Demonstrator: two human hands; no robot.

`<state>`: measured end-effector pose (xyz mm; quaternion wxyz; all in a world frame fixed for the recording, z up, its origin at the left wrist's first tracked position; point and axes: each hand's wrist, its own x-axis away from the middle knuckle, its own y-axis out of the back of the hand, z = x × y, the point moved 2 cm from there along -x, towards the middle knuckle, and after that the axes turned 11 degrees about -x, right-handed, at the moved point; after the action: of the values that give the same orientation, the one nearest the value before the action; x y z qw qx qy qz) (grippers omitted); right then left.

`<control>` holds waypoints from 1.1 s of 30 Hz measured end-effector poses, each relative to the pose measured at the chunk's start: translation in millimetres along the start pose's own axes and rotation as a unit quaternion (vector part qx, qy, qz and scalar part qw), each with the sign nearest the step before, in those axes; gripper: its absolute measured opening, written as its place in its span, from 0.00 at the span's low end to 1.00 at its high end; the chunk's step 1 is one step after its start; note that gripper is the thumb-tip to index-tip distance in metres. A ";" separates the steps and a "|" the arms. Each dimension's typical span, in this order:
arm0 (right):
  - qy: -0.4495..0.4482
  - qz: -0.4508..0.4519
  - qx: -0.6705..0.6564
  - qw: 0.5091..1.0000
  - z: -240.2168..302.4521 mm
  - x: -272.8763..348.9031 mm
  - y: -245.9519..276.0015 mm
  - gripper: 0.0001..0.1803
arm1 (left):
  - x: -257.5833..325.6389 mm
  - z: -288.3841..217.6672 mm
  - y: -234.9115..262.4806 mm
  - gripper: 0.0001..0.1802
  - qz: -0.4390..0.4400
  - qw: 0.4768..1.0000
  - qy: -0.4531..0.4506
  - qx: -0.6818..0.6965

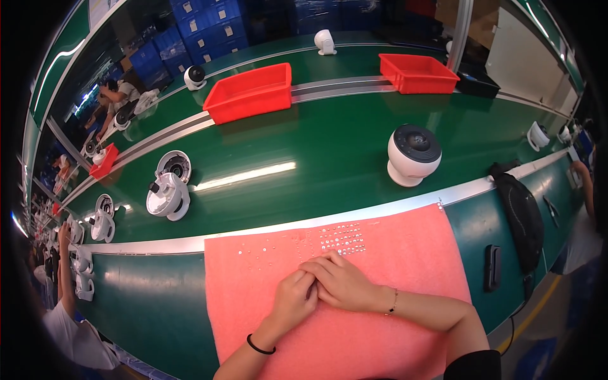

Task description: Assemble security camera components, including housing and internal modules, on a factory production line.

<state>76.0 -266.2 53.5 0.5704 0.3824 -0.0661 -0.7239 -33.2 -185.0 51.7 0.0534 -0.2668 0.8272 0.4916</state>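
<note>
My left hand (294, 296) and my right hand (345, 285) meet over a pink cloth (405, 253), both with fingers curled in. The right fingers lie across the left ones. A dark spot shows between the palms, and whatever they may hold is hidden. Just beyond my fingertips, rows of small shiny metal pieces (342, 239), possibly screws, lie on the cloth. A few more are scattered to their left. Farther off, a round white camera-like device (413, 155) with a black front stands on the green conveyor belt (316, 152).
Opened white device housings (168, 195) stand on the belt at left. Two red bins, one left (250, 94) and one right (419, 73), sit beyond it. At right lie a black pouch (520, 215), a dark oblong object (492, 268) and pliers (551, 211). Other people work at both sides.
</note>
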 end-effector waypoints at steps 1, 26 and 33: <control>-0.001 0.000 0.000 1.000 0.3 -0.2 0.1 0.25 | -0.1 -0.5 0.4 0.06 0.001 1.000 -0.001 0.001; -0.006 0.061 0.046 0.997 8.2 -2.9 2.4 0.21 | -20.1 160.1 106.7 0.27 -0.411 0.636 0.314 0.573; -0.008 0.069 0.059 0.996 14.4 -6.0 1.0 0.20 | -34.6 197.6 115.3 0.37 -0.385 0.601 0.250 0.654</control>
<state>68.0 -266.2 66.9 0.5948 0.4042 -0.1389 -0.6808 -95.0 37.9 53.4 0.1890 -0.5664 0.7299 -0.3328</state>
